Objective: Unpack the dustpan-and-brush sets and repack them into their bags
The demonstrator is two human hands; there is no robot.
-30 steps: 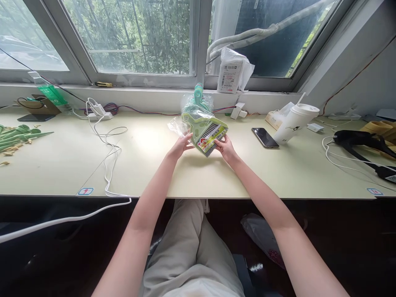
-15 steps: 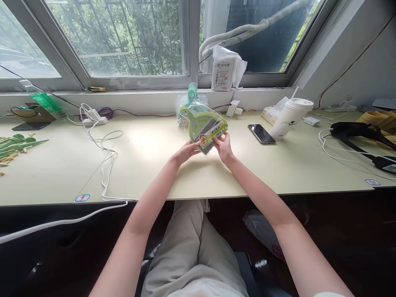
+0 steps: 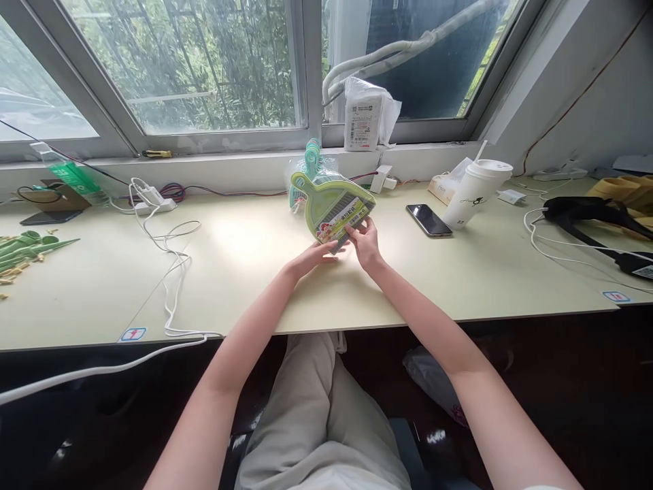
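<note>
I hold a small light-green dustpan with a brush [image 3: 334, 204] tilted above the table, its round-holed handle pointing up and left. A printed label strip crosses its front, and grey bristles show beside the strip. My right hand [image 3: 366, 243] pinches the lower right edge, thumb in front and fingers behind. At the bottom corner is my left hand [image 3: 315, 257], its thumb against the front and its fingers reaching out underneath. Just behind, a clear plastic bag [image 3: 296, 180] wraps a stack of turquoise-handled pieces [image 3: 311, 158], partly hidden by the dustpan.
A phone [image 3: 429, 220] lies right of my hands, near a white cup with a straw [image 3: 477, 194] and a tissue pack [image 3: 449, 184]. White cables [image 3: 176, 272] run across the left side. Green stalk-like pieces [image 3: 30, 252] lie far left, and a black strap-like device [image 3: 586, 228] far right.
The dustpan has turned slightly in my hands, showing its face more squarely. My left fingers have stretched out more below its lower corner. The camera view has shifted a little.
</note>
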